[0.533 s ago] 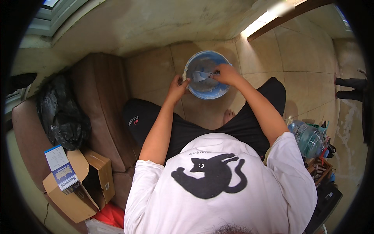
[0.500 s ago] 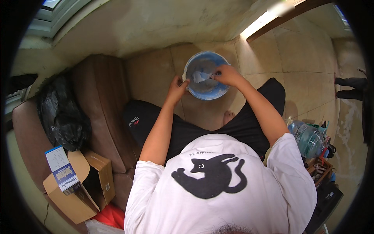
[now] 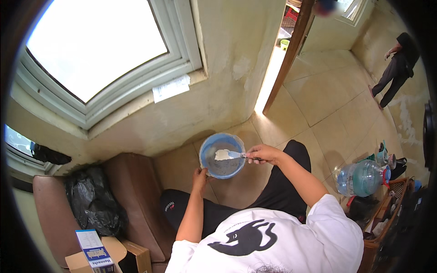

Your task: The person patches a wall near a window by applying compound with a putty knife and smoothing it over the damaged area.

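The right hand (image 3: 264, 155) has its fingers closed around the dark handle of a flat, pale-bladed putty knife (image 3: 236, 154), whose blade points leftward over the mouth of a round blue plastic bucket (image 3: 235, 172), carrying a clump of off-white paste (image 3: 221, 155) at its far end. The bucket is in front of the seated person, above the beige tiled floor (image 3: 298, 125), with smooth grey material (image 3: 221, 168) covering its inside. The left hand (image 3: 200, 180) grasps the bucket at its near left edge, thumb by the rim; the other fingertips are partly hidden, so how firmly they press I cannot tell. The likeliest trouble is the paste sliding off: it sits at the blade's tip, so a roll of the right wrist could drop it — into the bucket at best, onto the tiles or the black trousers (image 3: 291, 170) if the blade is already past the rim. The left grip is one-sided, so a hard scrape against the opposite wall could tip or twist the bucket; smeared paste on the handle — if any is there — could make the knife slip.
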`<state>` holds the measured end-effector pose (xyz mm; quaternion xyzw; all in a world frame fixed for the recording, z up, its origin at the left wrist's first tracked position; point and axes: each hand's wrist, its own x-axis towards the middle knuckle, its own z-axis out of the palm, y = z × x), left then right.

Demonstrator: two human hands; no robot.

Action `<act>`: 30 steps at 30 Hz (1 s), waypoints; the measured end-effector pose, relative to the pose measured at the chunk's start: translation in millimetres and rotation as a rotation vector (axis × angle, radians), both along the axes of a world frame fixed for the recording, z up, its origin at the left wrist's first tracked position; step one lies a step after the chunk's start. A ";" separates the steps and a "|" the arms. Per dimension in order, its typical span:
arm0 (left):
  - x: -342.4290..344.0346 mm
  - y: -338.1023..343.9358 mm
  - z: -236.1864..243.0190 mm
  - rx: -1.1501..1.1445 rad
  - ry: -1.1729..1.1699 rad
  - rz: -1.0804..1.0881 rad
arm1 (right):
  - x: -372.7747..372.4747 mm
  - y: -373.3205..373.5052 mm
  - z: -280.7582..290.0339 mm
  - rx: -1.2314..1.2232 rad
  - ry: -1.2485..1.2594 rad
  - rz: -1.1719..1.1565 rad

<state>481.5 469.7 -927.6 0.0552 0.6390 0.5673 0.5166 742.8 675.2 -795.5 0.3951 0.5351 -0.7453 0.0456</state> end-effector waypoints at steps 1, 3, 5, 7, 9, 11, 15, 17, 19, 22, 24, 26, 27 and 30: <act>1.2 3.5 1.9 -0.005 0.004 0.005 | 5.7 1.7 -0.6 -0.043 0.030 -0.035; 0.1 7.5 2.7 -0.010 0.002 0.010 | 13.4 4.0 2.4 -0.131 0.120 -0.078; -1.8 5.6 -3.6 -0.021 -0.016 0.011 | 18.2 -2.6 16.3 -0.190 0.189 -0.135; 1.1 7.6 -5.2 -0.022 -0.014 0.013 | 24.6 -5.9 26.4 -0.212 0.248 -0.189; 3.6 9.9 -5.0 -0.002 -0.013 0.018 | 31.0 -10.2 39.7 -0.217 0.326 -0.251; 7.4 10.5 -3.3 -0.010 -0.012 0.017 | 35.0 -12.5 50.5 -0.211 0.413 -0.320; 5.4 10.0 -8.2 -0.024 -0.021 -0.004 | 36.2 1.4 81.1 -0.113 0.619 -0.361; 2.3 5.6 -13.6 -0.024 -0.017 0.001 | 24.3 8.5 110.2 0.015 0.697 -0.419; 2.8 5.6 -14.0 -0.020 -0.014 0.002 | 13.3 18.1 136.1 0.071 0.800 -0.525; 7.6 7.6 -6.0 -0.007 -0.011 0.009 | 0.6 38.1 169.0 0.222 0.876 -0.661; 10.8 10.0 0.5 0.009 -0.011 0.016 | -6.1 48.4 187.8 0.381 0.909 -0.711; 11.6 11.1 5.6 -0.005 -0.011 0.007 | -15.3 54.0 205.7 0.597 0.899 -0.767; 11.0 7.9 3.2 -0.014 -0.011 0.006 | -21.9 55.2 214.6 0.698 0.887 -0.791; 6.2 1.0 -5.1 0.025 -0.013 0.033 | -44.0 61.9 231.8 1.007 0.855 -0.873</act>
